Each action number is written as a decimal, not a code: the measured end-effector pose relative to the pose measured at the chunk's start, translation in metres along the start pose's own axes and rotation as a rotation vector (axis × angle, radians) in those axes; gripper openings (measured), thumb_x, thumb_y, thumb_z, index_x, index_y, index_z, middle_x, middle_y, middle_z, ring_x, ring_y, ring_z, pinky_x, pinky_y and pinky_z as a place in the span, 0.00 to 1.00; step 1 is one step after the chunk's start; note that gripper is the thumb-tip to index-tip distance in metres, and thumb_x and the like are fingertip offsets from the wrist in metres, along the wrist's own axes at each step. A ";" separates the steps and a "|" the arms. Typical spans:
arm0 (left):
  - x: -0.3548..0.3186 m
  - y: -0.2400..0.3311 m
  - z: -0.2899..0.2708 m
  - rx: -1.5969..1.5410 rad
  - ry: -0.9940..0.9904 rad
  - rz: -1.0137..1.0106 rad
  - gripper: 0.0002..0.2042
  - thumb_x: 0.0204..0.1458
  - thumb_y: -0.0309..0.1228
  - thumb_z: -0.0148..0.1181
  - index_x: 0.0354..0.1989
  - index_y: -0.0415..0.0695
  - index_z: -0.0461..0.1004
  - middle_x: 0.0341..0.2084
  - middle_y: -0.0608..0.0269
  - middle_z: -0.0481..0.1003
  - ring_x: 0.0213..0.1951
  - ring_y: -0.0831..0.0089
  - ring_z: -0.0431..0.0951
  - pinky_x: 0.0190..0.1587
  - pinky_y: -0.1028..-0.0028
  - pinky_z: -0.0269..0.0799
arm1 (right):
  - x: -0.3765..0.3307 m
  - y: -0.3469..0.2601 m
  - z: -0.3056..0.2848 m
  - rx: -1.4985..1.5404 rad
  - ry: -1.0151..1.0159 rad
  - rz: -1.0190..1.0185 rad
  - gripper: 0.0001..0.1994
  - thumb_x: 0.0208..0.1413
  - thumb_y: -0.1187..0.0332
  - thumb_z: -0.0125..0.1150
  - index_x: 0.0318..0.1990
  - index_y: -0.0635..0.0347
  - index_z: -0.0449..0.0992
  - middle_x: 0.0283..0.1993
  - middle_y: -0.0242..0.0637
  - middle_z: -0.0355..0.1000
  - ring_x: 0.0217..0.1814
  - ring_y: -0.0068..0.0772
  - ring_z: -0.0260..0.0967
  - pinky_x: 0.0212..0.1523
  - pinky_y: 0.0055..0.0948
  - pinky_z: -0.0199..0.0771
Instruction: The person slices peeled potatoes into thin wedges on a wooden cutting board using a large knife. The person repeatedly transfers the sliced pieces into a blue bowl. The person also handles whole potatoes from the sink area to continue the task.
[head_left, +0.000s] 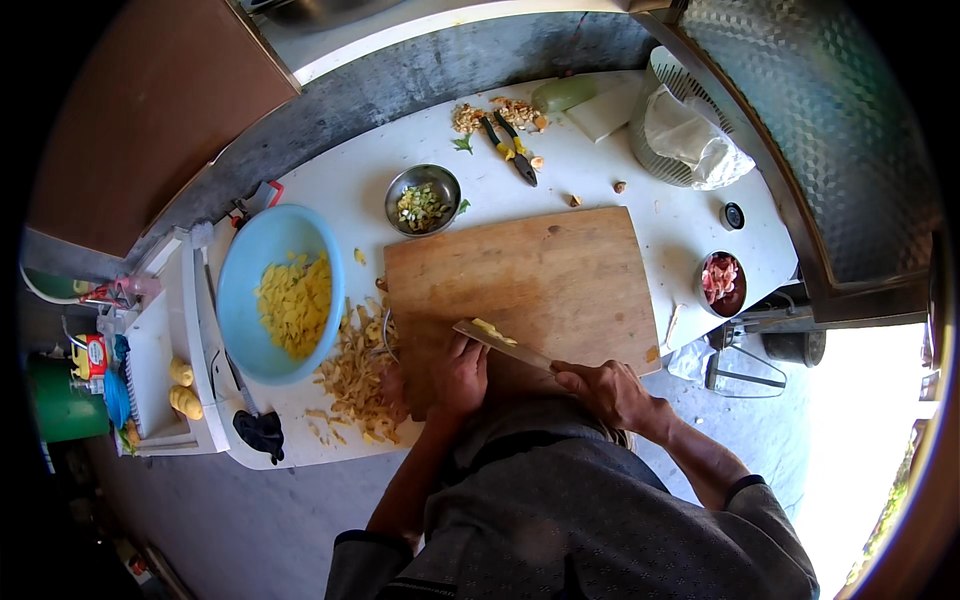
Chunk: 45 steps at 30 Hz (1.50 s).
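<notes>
From the head camera, the right hand (608, 390) is wrapped around the handle of a knife (497, 338) whose blade carries yellow potato slices (493, 330) over the wooden cutting board (530, 280). The left hand (458, 375), fingers curled, rests by the blade. A blue bowl (272, 290) of slices sits left, peelings (355, 375) between.

The cutting board (530, 275) lies mostly bare; a blue bowl (275, 290) and peel heap (352, 375) (loose scraps) crowd the table's left edge.
</notes>
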<state>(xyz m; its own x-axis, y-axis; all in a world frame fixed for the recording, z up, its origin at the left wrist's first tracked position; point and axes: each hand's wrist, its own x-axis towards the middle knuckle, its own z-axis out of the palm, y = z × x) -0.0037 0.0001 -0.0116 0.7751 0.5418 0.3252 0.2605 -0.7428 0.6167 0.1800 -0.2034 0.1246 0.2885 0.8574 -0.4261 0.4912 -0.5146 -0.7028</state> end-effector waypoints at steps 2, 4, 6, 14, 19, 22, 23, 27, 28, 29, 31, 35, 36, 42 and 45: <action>0.001 0.002 -0.002 -0.003 0.001 -0.002 0.13 0.58 0.25 0.68 0.52 0.39 0.84 0.54 0.52 0.80 0.55 0.46 0.80 0.54 0.53 0.79 | 0.002 0.005 0.004 -0.005 0.015 -0.011 0.23 0.80 0.50 0.46 0.62 0.56 0.80 0.38 0.59 0.81 0.42 0.65 0.81 0.47 0.55 0.80; 0.002 0.002 -0.002 0.016 0.020 0.023 0.13 0.58 0.25 0.67 0.51 0.39 0.84 0.54 0.52 0.80 0.54 0.46 0.81 0.53 0.54 0.79 | 0.011 0.004 0.008 -0.008 0.035 -0.029 0.23 0.79 0.49 0.47 0.62 0.56 0.80 0.36 0.60 0.80 0.41 0.64 0.81 0.46 0.55 0.80; 0.002 0.001 -0.002 0.016 0.004 0.024 0.13 0.58 0.24 0.67 0.52 0.39 0.84 0.55 0.53 0.80 0.53 0.46 0.81 0.53 0.54 0.79 | 0.020 0.022 0.023 -0.081 0.110 -0.108 0.23 0.79 0.49 0.48 0.62 0.57 0.80 0.34 0.61 0.80 0.40 0.65 0.81 0.44 0.55 0.80; -0.003 0.005 -0.007 0.017 -0.081 -0.092 0.15 0.58 0.24 0.65 0.53 0.40 0.83 0.55 0.53 0.80 0.53 0.47 0.82 0.51 0.54 0.80 | 0.026 0.029 0.027 0.002 0.141 -0.116 0.24 0.79 0.50 0.49 0.58 0.60 0.84 0.31 0.61 0.79 0.35 0.67 0.80 0.40 0.54 0.81; -0.006 -0.003 -0.003 -0.004 -0.034 -0.028 0.15 0.57 0.23 0.66 0.53 0.39 0.83 0.54 0.52 0.80 0.54 0.47 0.81 0.53 0.54 0.80 | 0.001 -0.005 0.001 -0.009 0.069 -0.076 0.24 0.80 0.51 0.48 0.58 0.62 0.83 0.32 0.61 0.79 0.35 0.66 0.80 0.41 0.54 0.81; -0.004 -0.001 -0.003 -0.001 -0.006 0.002 0.15 0.56 0.22 0.67 0.52 0.38 0.83 0.54 0.52 0.80 0.54 0.47 0.81 0.53 0.54 0.80 | 0.002 -0.006 -0.001 -0.021 0.026 -0.046 0.24 0.80 0.51 0.48 0.59 0.63 0.82 0.33 0.61 0.80 0.36 0.65 0.80 0.41 0.53 0.81; -0.002 0.000 -0.003 0.002 0.003 0.015 0.15 0.56 0.21 0.67 0.52 0.38 0.83 0.54 0.52 0.80 0.54 0.47 0.81 0.53 0.54 0.80 | 0.003 -0.005 -0.001 -0.019 0.018 -0.040 0.25 0.80 0.51 0.48 0.59 0.63 0.82 0.33 0.61 0.80 0.36 0.65 0.81 0.41 0.53 0.81; -0.005 -0.003 -0.002 -0.017 -0.022 -0.004 0.14 0.58 0.23 0.66 0.52 0.38 0.83 0.53 0.52 0.80 0.53 0.47 0.81 0.53 0.54 0.80 | 0.026 0.037 0.033 -0.074 0.171 -0.229 0.24 0.79 0.50 0.50 0.59 0.62 0.82 0.36 0.61 0.80 0.37 0.64 0.81 0.41 0.54 0.81; -0.005 -0.002 -0.004 -0.024 -0.028 -0.017 0.14 0.58 0.24 0.66 0.52 0.38 0.83 0.53 0.52 0.80 0.53 0.47 0.82 0.53 0.54 0.80 | 0.031 0.047 0.039 -0.125 0.166 -0.215 0.24 0.79 0.50 0.50 0.59 0.63 0.82 0.37 0.62 0.81 0.38 0.64 0.81 0.41 0.54 0.81; -0.005 -0.001 -0.006 -0.029 -0.036 -0.032 0.13 0.59 0.24 0.66 0.52 0.39 0.83 0.53 0.52 0.80 0.52 0.47 0.82 0.53 0.54 0.80 | 0.034 0.044 0.037 -0.132 0.139 -0.181 0.24 0.79 0.50 0.51 0.59 0.63 0.82 0.38 0.63 0.81 0.39 0.64 0.81 0.41 0.54 0.81; -0.004 0.003 -0.009 -0.035 -0.056 -0.071 0.13 0.60 0.25 0.65 0.52 0.39 0.84 0.53 0.52 0.80 0.52 0.47 0.82 0.53 0.55 0.80 | 0.036 0.035 0.031 -0.105 0.066 -0.090 0.25 0.78 0.50 0.51 0.59 0.64 0.82 0.40 0.63 0.81 0.40 0.64 0.82 0.42 0.54 0.81; -0.006 0.002 -0.006 -0.027 -0.041 -0.085 0.13 0.61 0.26 0.65 0.53 0.39 0.84 0.54 0.52 0.80 0.51 0.47 0.82 0.51 0.56 0.80 | 0.027 0.026 0.032 0.039 0.178 -0.145 0.25 0.79 0.50 0.50 0.61 0.61 0.82 0.38 0.62 0.81 0.40 0.65 0.82 0.45 0.54 0.81; -0.007 0.001 -0.005 -0.014 -0.028 -0.066 0.12 0.61 0.25 0.65 0.52 0.39 0.84 0.54 0.52 0.80 0.51 0.47 0.82 0.51 0.56 0.81 | 0.023 0.021 0.029 0.042 0.147 -0.120 0.24 0.79 0.49 0.49 0.61 0.59 0.83 0.38 0.62 0.81 0.40 0.65 0.82 0.45 0.54 0.81; -0.007 -0.003 -0.001 0.015 0.037 -0.004 0.12 0.59 0.24 0.68 0.50 0.39 0.84 0.53 0.51 0.81 0.52 0.48 0.82 0.52 0.56 0.81 | -0.002 -0.007 0.002 -0.009 0.018 -0.012 0.23 0.79 0.51 0.48 0.60 0.57 0.83 0.38 0.58 0.82 0.40 0.65 0.82 0.46 0.54 0.81; -0.009 -0.003 -0.001 0.000 0.024 -0.012 0.12 0.58 0.24 0.68 0.51 0.39 0.84 0.53 0.51 0.81 0.52 0.48 0.82 0.52 0.56 0.81 | -0.005 -0.003 0.003 -0.018 0.026 -0.039 0.24 0.79 0.51 0.48 0.60 0.60 0.82 0.38 0.58 0.82 0.40 0.64 0.82 0.45 0.54 0.81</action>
<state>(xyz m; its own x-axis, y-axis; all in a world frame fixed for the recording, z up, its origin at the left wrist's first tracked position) -0.0118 -0.0018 -0.0158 0.7580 0.5598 0.3347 0.2696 -0.7362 0.6207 0.1748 -0.2060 0.1265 0.2900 0.8769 -0.3833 0.5168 -0.4806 -0.7085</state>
